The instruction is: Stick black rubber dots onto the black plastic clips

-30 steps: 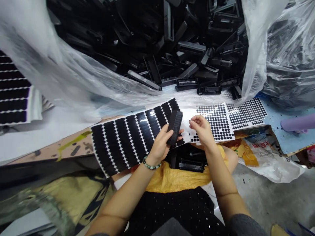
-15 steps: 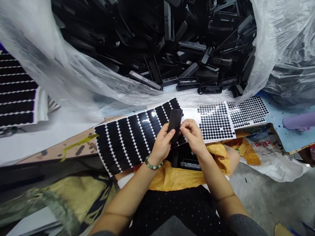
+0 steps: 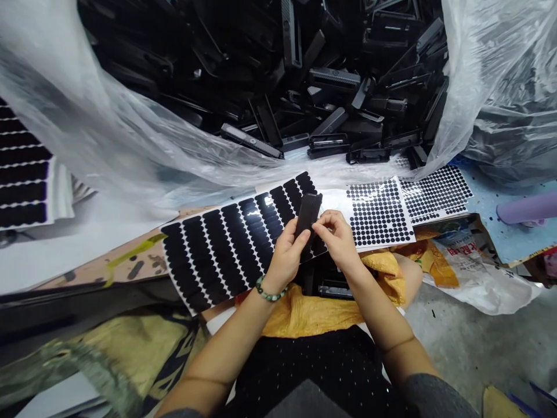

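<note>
My left hand (image 3: 285, 255), with a green bead bracelet at the wrist, is closed around a flat black plastic case (image 3: 309, 210), which it holds tilted up over the sheets. My right hand (image 3: 337, 235) pinches thumb and forefinger together against the case's lower right side. Whatever is between those fingertips is too small to make out. Under the hands lies a sheet of black oblong stickers (image 3: 209, 255). To the right is a sheet of small round black stickers (image 3: 378, 212). More black cases (image 3: 337, 289) lie on a yellow cloth (image 3: 313, 316) over my lap.
A big clear plastic bag (image 3: 174, 168) lies open at the back, full of loose black plastic parts (image 3: 335, 78). Another dot sheet (image 3: 435, 194) lies right, near a purple roll (image 3: 528, 207). More oblong sticker sheets (image 3: 21, 174) are at the left.
My right fingertips have shifted slightly left, onto the lower part of the case. My left hand keeps its hold. The whole view has shifted a little.
</note>
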`<state>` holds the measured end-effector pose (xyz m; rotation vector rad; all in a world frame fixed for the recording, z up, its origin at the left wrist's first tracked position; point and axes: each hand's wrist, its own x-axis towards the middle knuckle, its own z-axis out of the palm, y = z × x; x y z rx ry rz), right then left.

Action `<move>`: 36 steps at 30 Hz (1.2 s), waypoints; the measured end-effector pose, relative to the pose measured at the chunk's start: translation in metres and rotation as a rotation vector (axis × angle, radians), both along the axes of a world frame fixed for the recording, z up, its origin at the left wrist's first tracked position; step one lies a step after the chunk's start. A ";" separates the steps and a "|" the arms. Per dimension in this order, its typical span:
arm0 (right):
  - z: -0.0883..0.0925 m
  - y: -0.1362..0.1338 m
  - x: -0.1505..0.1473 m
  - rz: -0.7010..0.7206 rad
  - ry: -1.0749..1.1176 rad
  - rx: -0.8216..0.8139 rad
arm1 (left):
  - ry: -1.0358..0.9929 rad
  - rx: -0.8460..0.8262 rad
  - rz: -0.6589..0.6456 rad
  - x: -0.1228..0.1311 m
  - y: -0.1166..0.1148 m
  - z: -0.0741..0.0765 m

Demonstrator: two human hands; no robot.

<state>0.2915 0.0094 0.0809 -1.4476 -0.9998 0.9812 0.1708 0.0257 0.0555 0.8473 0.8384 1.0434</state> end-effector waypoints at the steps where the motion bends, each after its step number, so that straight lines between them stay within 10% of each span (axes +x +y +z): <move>1: -0.002 0.000 0.001 -0.026 -0.006 -0.017 | 0.009 -0.001 -0.015 -0.002 0.000 0.001; 9: -0.012 0.032 0.030 -0.158 -0.451 0.004 | -0.056 -0.058 -0.032 -0.004 0.036 0.015; 14: -0.018 0.043 0.025 0.006 -0.681 0.029 | 0.034 -0.198 0.000 0.020 0.069 0.010; 24: 0.015 0.017 0.023 -0.172 0.300 0.075 | -0.275 -0.073 -0.019 -0.002 0.045 0.017; 36: 0.030 0.008 -0.002 -0.183 0.242 0.120 | -0.200 0.036 0.068 0.000 0.017 0.035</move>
